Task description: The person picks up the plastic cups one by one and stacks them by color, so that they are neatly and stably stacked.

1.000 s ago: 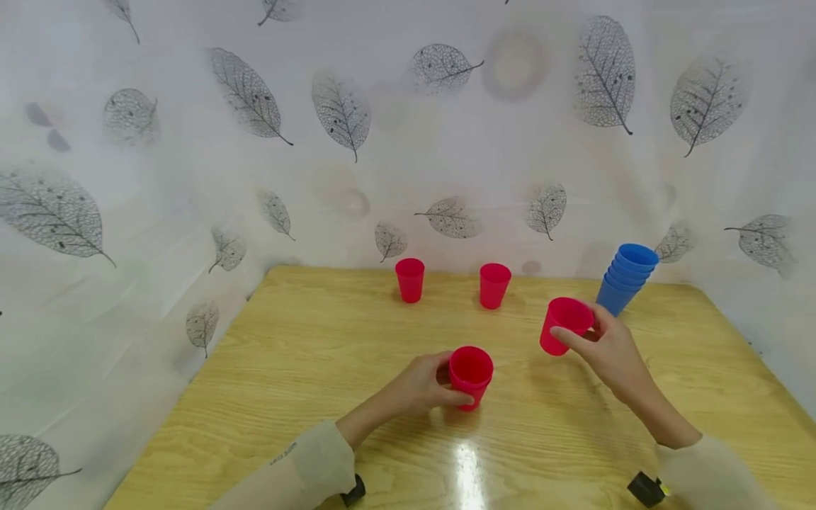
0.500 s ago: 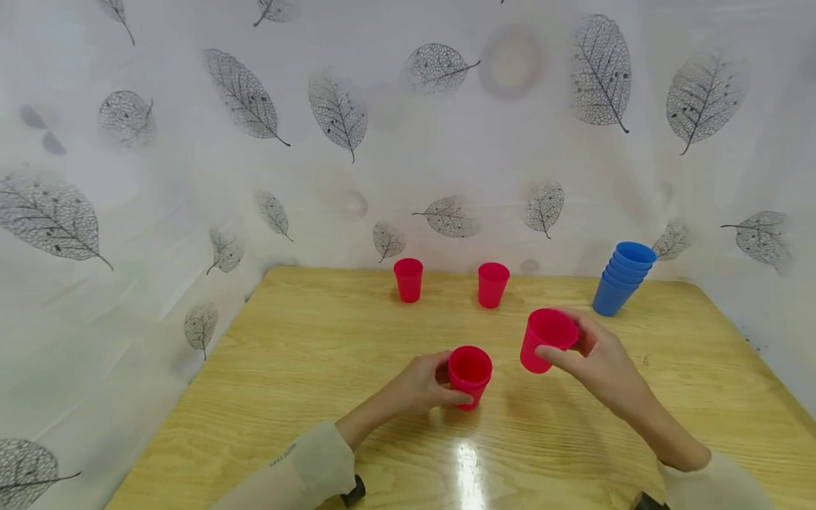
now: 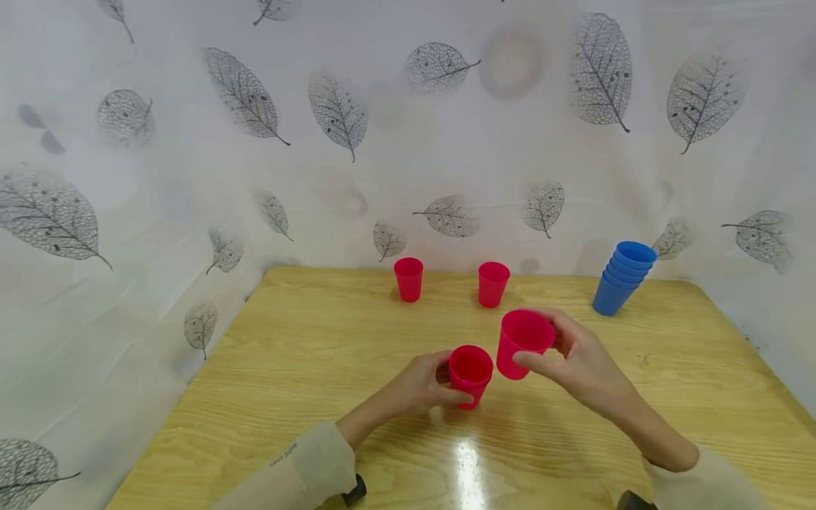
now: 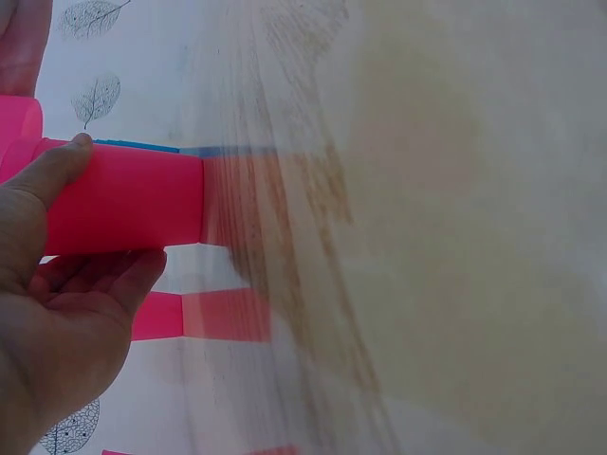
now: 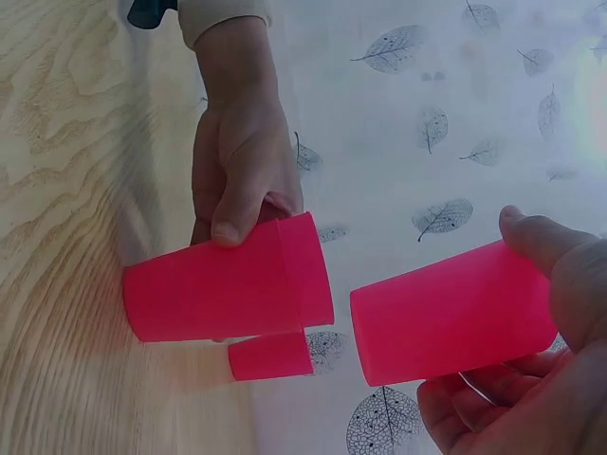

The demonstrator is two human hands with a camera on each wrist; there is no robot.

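Note:
My left hand (image 3: 421,386) grips a pair of nested red cups (image 3: 470,379) that stand upright on the table; a second rim shows just under the top one. My right hand (image 3: 583,361) holds another red cup (image 3: 519,347) between thumb and fingers, lifted off the table just right of the nested pair. In the right wrist view, the base of this held cup (image 5: 450,318) faces the rim of the nested cups (image 5: 223,284), with a small gap between them. The left wrist view shows my left thumb (image 4: 57,169) across the side of the nested cups.
Two single red cups, one on the left (image 3: 409,280) and one on the right (image 3: 493,285), stand near the table's back edge. A leaning-looking stack of blue cups (image 3: 623,278) is at the back right. A leaf-patterned sheet (image 3: 382,142) hangs behind the wooden table (image 3: 287,340).
My right hand has brought its red cup leftward and a little nearer, away from the blue stack and close to the nested cups. My left hand has stayed in place.

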